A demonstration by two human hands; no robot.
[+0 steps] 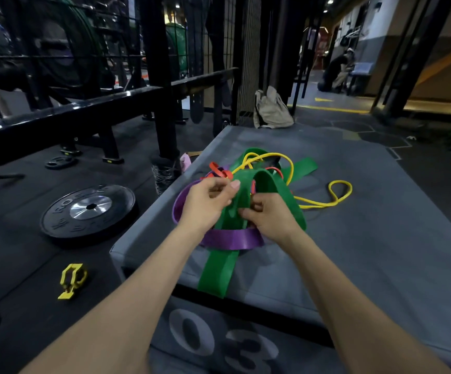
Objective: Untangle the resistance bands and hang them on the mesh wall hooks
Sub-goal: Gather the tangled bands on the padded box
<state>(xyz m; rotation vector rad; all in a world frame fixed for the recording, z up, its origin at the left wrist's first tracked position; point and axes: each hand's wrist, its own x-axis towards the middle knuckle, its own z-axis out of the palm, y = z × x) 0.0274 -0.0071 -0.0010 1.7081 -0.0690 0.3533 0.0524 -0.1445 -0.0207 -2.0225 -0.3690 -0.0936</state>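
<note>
1. Both hands are in the tangle of resistance bands, which sits on a grey padded box, toward its left edge and about midway along it.
2. The left hand has its fingers curled, thumb and forefinger pinching the wide green band where it arches up out of the heap.
3. The right hand is just beside it, fingers curled in and gripping the same green band lower down on the arch.
4. One end of that green band trails toward the near edge of the box and hangs over it.
5. The purple band loops around the near side of the pile, passing under both wrists.
6. The red band is bunched at the far left of the tangle.
7. The thin yellow band snakes out to the right and lies flat on the box top.
8. On the floor left of the box: a black weight plate and a yellow clip.
</note>
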